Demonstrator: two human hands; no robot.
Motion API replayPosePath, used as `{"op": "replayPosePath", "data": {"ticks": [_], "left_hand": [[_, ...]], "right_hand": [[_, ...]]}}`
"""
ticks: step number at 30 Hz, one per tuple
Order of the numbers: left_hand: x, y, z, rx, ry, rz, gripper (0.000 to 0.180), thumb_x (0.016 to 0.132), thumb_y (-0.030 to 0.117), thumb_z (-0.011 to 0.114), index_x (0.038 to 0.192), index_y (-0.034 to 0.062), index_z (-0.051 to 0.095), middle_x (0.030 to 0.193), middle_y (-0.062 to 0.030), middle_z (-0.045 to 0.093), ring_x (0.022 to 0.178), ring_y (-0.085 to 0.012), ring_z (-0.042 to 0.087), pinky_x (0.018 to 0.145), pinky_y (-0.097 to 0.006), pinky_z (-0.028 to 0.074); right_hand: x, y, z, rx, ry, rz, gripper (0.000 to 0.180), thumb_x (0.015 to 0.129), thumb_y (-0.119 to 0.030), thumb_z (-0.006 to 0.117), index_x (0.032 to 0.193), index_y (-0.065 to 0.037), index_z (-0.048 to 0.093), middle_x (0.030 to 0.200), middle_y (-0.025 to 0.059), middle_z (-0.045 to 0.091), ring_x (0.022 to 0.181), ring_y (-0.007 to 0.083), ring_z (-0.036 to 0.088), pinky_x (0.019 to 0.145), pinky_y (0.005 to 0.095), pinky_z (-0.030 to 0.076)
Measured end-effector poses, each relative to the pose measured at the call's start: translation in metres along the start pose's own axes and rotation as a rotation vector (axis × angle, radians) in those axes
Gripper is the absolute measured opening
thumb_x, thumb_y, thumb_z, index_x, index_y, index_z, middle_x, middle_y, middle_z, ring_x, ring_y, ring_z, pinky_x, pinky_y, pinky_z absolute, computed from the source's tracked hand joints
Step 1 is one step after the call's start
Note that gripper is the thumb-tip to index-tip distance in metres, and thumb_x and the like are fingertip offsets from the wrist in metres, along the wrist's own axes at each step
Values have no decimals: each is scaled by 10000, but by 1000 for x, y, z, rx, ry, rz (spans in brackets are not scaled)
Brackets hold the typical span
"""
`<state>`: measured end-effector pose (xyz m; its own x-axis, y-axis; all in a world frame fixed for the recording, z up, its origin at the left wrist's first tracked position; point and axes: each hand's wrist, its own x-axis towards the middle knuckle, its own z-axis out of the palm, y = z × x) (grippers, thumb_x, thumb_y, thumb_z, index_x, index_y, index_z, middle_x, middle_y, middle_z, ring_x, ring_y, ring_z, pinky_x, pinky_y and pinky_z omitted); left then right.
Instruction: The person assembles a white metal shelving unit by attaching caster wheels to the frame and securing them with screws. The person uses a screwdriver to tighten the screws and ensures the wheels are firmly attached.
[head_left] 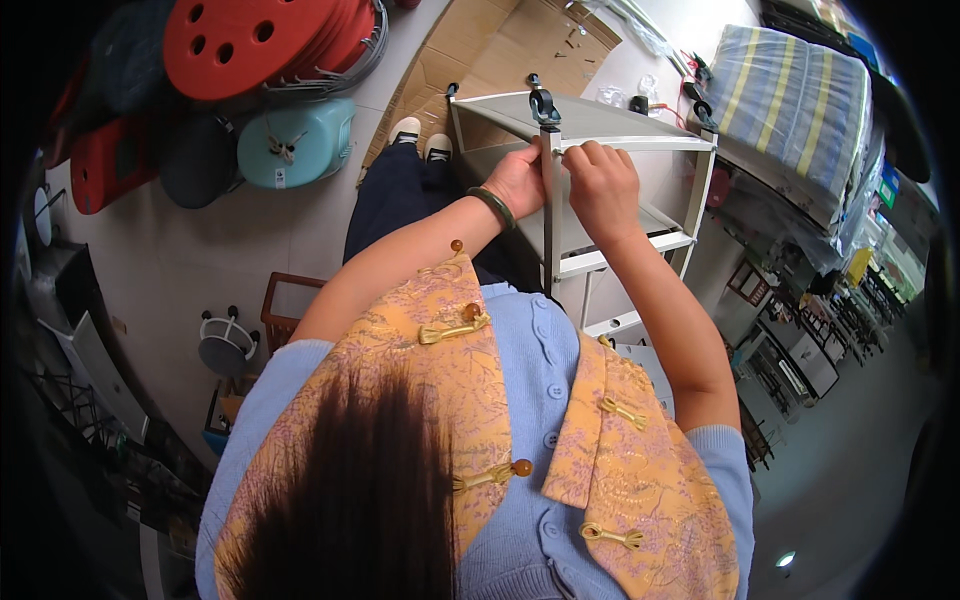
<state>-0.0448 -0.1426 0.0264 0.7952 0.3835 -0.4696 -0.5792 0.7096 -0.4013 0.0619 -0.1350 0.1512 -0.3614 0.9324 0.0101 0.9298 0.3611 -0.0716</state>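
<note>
From my feed, the rack's metal post runs lengthwise between both hands — the left hand gripping it from its left, the right hand curled close on its right, holding what I cannot tell — with a caster just beyond them.

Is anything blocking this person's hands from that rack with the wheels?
Nothing visible does: the left hand is against the rack's near post, and the right hand is beside its upper end, below the wheel.
</note>
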Motion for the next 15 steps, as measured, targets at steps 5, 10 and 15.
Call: {"op": "replayPosePath", "data": {"ticks": [5,10,15], "left_hand": [[9,7,-26,-45,-297,-65,291,989,315,420,1098,105,589,1088,-46,630,1030,-192,567,980,-338,410],[-2,-3,13,13,97,39,295,993,319,408,1068,96,586,1052,-51,627,1009,-198,568,978,-348,412],[-1,-4,1,-32,30,16,272,992,289,424,1056,81,588,1059,-69,624,1011,-197,571,962,-348,429]], "right_hand": [[4,-1,-1,113,-17,173,122,760,-121,677,749,-93,559,685,50,558,630,266,583,565,378,460],[-3,-9,3,41,-94,274,170,796,-186,656,723,-83,542,699,83,573,633,288,610,534,415,474],[-4,-40,16,282,-106,705,309,910,-242,563,710,-14,511,667,233,576,624,447,554,555,485,432]]}}
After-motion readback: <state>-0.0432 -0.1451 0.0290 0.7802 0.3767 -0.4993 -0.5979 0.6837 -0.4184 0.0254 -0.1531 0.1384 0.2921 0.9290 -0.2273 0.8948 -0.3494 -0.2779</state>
